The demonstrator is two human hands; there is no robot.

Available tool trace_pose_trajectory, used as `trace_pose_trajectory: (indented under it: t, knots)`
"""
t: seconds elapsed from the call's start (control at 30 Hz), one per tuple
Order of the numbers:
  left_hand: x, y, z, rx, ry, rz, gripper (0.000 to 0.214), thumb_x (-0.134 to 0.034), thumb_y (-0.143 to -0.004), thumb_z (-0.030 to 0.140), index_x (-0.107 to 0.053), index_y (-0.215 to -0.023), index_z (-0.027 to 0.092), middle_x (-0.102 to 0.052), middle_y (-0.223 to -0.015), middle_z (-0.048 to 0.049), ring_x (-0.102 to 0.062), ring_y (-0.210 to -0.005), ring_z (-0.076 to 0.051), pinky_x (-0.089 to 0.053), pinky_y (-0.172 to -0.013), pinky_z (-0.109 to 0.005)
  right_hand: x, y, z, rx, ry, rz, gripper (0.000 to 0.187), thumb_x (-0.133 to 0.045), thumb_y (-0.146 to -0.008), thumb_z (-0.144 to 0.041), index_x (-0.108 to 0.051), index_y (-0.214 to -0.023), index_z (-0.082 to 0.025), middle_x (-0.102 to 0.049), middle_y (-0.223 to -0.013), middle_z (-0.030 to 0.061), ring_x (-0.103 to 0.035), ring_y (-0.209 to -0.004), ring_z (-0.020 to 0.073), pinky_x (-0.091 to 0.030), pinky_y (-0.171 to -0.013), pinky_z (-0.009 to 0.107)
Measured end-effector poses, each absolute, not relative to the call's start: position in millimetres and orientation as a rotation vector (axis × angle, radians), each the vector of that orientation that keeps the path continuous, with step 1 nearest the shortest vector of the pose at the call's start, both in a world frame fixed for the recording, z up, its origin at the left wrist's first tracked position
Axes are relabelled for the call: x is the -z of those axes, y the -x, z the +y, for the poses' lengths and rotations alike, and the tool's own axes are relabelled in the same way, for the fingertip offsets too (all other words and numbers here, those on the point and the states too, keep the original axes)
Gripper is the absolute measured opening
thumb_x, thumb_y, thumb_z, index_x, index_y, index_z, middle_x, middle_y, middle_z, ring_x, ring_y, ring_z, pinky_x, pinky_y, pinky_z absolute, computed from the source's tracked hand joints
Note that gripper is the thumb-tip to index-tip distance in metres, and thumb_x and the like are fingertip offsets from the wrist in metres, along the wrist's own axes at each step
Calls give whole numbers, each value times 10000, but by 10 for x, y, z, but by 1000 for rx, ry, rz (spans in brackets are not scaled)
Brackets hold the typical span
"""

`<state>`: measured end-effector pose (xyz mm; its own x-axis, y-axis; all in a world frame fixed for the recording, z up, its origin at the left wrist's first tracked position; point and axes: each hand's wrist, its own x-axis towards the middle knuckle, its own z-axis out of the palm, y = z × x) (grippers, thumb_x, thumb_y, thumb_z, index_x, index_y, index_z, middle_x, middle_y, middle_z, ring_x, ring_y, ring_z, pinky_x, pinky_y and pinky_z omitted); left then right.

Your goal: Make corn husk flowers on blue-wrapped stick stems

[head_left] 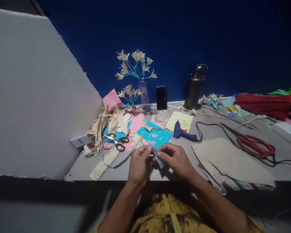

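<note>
My left hand [139, 163] is closed, thumb and fingers pinching a light blue strip of ribbon or tape [157, 154]. My right hand [176, 159] pinches the same strip from the other side, close to the table's front edge. A pale husk flower [149, 128] shows just beyond my fingers; I cannot tell whether its stem is in my grip or it lies on the blue paper [163, 135]. From beside my left hand a longer blue-grey ribbon [118, 165] curves left, towards black-handled scissors [120, 144].
A blue glue gun [184, 133] lies right of the paper, its cord running to red-handled shears [254, 145]. Folded cloth [229, 160] lies at the front right. Behind stand a glass vase [144, 95] of husk flowers, a phone [161, 97] and a flask [196, 89]. Dried husks [99, 126] are heaped left.
</note>
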<state>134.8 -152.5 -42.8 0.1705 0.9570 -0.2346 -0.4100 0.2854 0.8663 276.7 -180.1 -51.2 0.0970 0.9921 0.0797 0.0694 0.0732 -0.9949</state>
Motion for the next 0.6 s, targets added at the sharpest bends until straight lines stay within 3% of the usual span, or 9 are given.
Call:
trace_pose_trajectory:
  t: [0.13, 0.2, 0.3, 0.43, 0.6]
  knots:
    - [491, -1341, -1471, -1162, -727, 987, 358, -846, -665, 310, -686, -938, 142, -690, -793, -33, -629, -635, -122, -496, -558, -225, 575, -2791, -1728, -540, 1445, -1451, 172, -578, -905, -282, -702, -841, -181, -693, -785, 56, -587, -716, 190, -429, -679, 300]
    - [541, -1359, -1457, -1137, -758, 988, 346, -837, -687, 340, -696, -919, 125, -689, -775, -45, -629, -636, -128, -502, -580, -236, 584, -2781, -1708, -172, 1514, -1677, 201, -533, -948, -232, -713, -868, -188, -695, -822, 80, -582, -799, 216, -403, -745, 325]
    - [613, -1409, -1443, -1090, -767, 901, 318, -829, -714, 376, -703, -827, 107, -654, -721, -34, -592, -634, -109, -483, -615, -225, 605, -2736, -1702, 180, 1554, -1869, 206, -533, -964, -225, -714, -873, -189, -650, -773, 79, -536, -799, 234, -357, -719, 345]
    - [661, -1471, -1420, -1046, -685, 836, 332, -860, -686, 342, -616, -660, 118, -529, -609, 29, -484, -574, -68, -409, -564, -183, 659, -2699, -1740, 289, 1572, -1885, 176, -569, -959, -261, -715, -1005, -175, -634, -807, 77, -511, -806, 243, -345, -696, 355]
    - [668, -1537, -1372, -1034, -645, 878, 385, -878, -651, 285, -537, -563, 130, -450, -540, 59, -410, -518, -52, -344, -500, -168, 703, -2767, -1813, 149, 1562, -1852, 226, -604, -946, -302, -703, -1091, -159, -641, -858, 91, -529, -831, 245, -385, -705, 344]
